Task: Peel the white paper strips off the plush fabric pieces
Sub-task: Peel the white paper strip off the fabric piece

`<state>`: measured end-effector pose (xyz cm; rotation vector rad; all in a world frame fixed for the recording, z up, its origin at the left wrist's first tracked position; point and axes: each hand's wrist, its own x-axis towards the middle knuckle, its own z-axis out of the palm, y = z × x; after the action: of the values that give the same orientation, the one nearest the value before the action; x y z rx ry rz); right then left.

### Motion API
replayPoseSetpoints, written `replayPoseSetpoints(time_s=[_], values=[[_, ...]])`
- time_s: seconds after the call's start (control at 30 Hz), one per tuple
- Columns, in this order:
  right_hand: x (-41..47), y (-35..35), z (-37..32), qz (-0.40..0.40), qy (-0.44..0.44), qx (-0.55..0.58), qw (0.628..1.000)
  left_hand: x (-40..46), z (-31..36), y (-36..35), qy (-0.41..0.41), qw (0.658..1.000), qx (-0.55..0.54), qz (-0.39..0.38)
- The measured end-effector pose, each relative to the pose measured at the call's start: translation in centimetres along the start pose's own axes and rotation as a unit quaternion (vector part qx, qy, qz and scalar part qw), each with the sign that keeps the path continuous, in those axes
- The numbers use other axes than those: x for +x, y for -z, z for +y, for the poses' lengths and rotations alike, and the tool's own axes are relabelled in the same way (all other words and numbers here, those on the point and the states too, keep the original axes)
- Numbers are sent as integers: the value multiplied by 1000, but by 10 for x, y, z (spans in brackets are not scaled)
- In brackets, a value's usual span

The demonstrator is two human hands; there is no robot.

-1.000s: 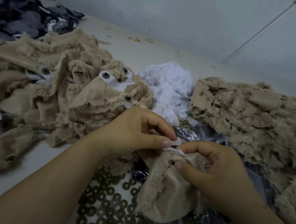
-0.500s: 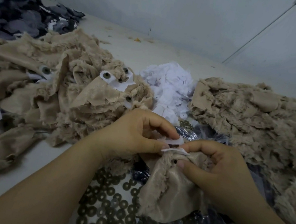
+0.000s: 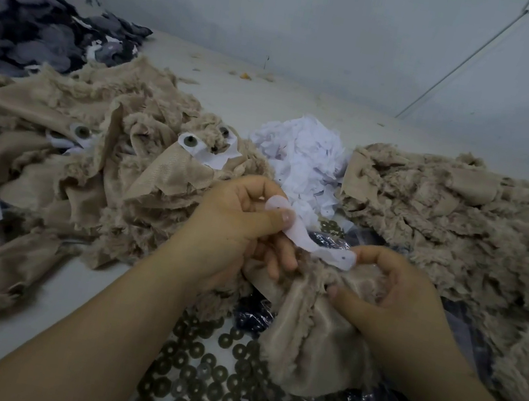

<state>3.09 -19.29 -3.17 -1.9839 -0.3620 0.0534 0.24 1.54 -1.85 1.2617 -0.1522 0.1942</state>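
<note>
White paper strip [image 3: 305, 238] pinched by left hand [image 3: 234, 227] fingers, right hand [image 3: 394, 290] gripping plush piece [image 3: 310, 339], far end seemingly attached.

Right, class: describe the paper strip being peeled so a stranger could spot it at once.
Find the two hands at the picture's centre. Between them runs a white paper strip, pinched by the left hand. Unlike the heap of peeled paper behind, it is one curved piece, still touching the plush.

no readable text, no labels, brands, numbers or signs anywhere, white paper strip [image 3: 305, 238] plain apart from small dark holes
</note>
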Motion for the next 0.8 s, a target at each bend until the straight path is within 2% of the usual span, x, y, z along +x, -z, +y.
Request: replayPoseSetpoints(time_s=[0.13,0.33,0.43,0.63,0.8], values=[[4,-1,4,-12,-31,12,999,-2,0,-9,36,995,-87,-46],[7,-1,8,1,-52,10,999,-3,0,-8,35,992,-99,-64],[7,0,8,-1,-56,5,998,-4,-1,-6,28,996,-62,-54],[3,-1,2,21,-14,-27,999,-2,-3,-4,58,993,46,-94],[2,0,1,14,-12,-43,999,-1,-2,0,47,992,111,-46]])
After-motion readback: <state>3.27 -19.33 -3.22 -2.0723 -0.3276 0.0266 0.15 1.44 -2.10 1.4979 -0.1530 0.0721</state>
